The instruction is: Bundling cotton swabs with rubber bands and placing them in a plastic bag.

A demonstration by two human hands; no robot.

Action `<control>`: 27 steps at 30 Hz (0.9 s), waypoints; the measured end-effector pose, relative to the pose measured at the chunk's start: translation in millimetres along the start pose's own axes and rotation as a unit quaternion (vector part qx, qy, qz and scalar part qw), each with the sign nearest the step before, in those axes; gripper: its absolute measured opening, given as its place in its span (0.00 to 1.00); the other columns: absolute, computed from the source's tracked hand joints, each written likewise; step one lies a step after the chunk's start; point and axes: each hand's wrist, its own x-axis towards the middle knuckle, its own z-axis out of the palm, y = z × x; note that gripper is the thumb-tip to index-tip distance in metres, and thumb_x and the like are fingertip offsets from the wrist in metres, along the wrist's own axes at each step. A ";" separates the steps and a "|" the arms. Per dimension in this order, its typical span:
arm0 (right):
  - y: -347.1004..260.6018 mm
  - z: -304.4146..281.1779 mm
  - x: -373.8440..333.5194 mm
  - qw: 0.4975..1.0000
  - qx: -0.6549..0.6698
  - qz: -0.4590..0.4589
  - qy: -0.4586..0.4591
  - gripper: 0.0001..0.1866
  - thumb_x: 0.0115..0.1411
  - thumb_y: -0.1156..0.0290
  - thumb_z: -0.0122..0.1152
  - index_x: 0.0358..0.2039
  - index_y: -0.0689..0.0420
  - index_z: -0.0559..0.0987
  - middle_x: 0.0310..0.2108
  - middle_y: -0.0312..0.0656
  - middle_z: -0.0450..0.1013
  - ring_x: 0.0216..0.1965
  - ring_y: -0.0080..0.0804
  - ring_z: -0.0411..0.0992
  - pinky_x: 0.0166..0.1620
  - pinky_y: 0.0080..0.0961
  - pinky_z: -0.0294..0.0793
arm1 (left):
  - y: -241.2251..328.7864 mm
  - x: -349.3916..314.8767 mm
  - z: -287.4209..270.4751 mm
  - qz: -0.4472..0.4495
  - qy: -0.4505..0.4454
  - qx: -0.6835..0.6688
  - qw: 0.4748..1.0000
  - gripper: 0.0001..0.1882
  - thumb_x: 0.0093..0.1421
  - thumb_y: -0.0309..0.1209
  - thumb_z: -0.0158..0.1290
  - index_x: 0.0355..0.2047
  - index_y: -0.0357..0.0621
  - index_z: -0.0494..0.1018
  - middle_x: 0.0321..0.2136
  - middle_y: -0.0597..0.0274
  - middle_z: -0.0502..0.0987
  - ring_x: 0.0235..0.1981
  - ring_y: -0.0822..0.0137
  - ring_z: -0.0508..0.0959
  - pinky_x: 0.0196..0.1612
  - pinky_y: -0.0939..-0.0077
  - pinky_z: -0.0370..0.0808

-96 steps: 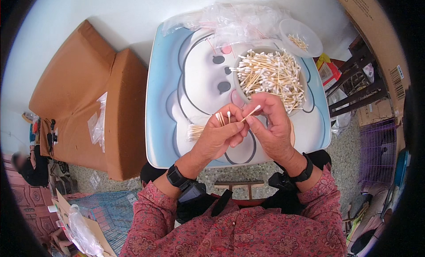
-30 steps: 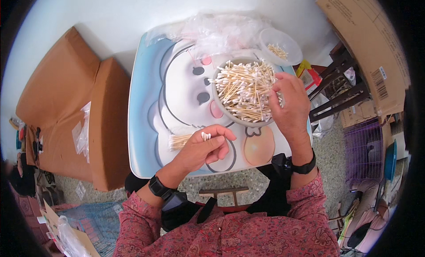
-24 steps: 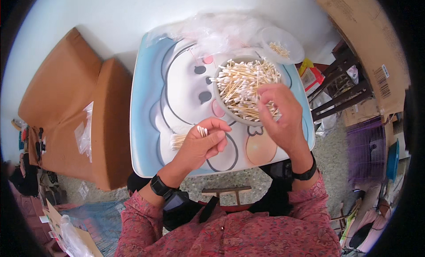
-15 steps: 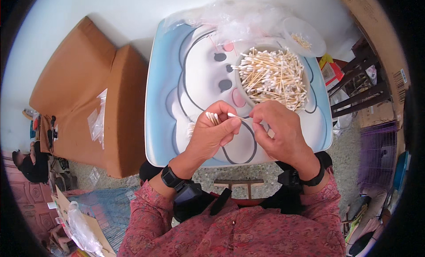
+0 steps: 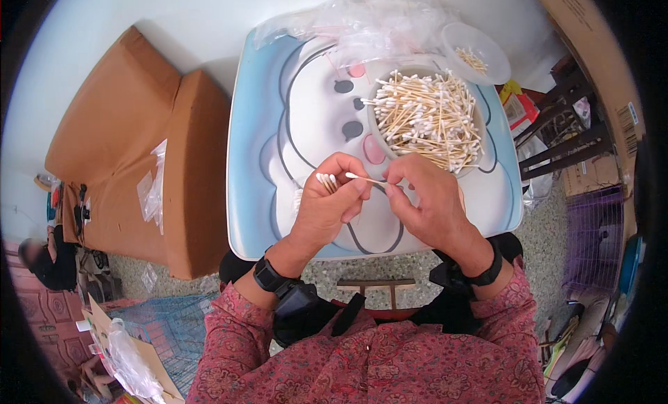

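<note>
My left hand (image 5: 320,212) is closed around a small bundle of cotton swabs (image 5: 325,182), whose white tips stick out above its fingers. More white tips show at the hand's left side. Between both hands lies a single cotton swab (image 5: 367,179), its white head by my left thumb and forefinger. The fingertips of my right hand (image 5: 433,203) pinch its other end. Just beyond the right hand, a round tub (image 5: 376,131) is heaped with loose cotton swabs (image 5: 426,119).
The hands are over a small table (image 5: 254,125) with a cartoon face. Clear plastic bags (image 5: 369,28) lie along its far edge, beside a translucent lid (image 5: 499,54) holding a few swabs. A brown sofa (image 5: 198,167) stands left; a dark wooden rack (image 5: 567,153) is at right.
The single swab has shifted slightly left and up, with more of its stick showing between my hands. My right hand has moved a little left; the left still grips the bundle.
</note>
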 end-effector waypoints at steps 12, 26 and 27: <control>-1.5 4.1 -4.9 0.993 0.101 0.062 0.020 0.04 0.51 0.76 0.57 0.29 0.58 0.73 0.25 0.42 0.69 0.26 0.37 0.70 0.29 0.27 0.69 | -5.2 0.9 1.2 0.005 -0.012 -0.035 0.999 0.04 0.59 0.25 0.49 0.35 0.42 0.66 0.23 0.61 0.71 0.12 0.82 0.58 0.13 0.91 0.53; 0.1 7.0 -4.3 0.992 0.114 0.058 0.024 0.06 0.50 0.79 0.56 0.30 0.59 0.71 0.27 0.39 0.68 0.26 0.30 0.69 0.28 0.23 0.69 | -5.1 1.1 1.0 -0.001 -0.001 -0.029 1.000 0.06 0.59 0.27 0.51 0.35 0.42 0.66 0.23 0.62 0.72 0.13 0.83 0.58 0.14 0.91 0.53; -0.1 7.3 -4.5 0.992 0.114 0.056 0.023 0.06 0.50 0.79 0.56 0.30 0.59 0.71 0.27 0.39 0.68 0.26 0.30 0.69 0.28 0.23 0.69 | -5.2 1.0 0.6 -0.001 0.000 -0.029 1.000 0.06 0.59 0.27 0.51 0.35 0.42 0.66 0.23 0.62 0.72 0.13 0.83 0.58 0.14 0.91 0.53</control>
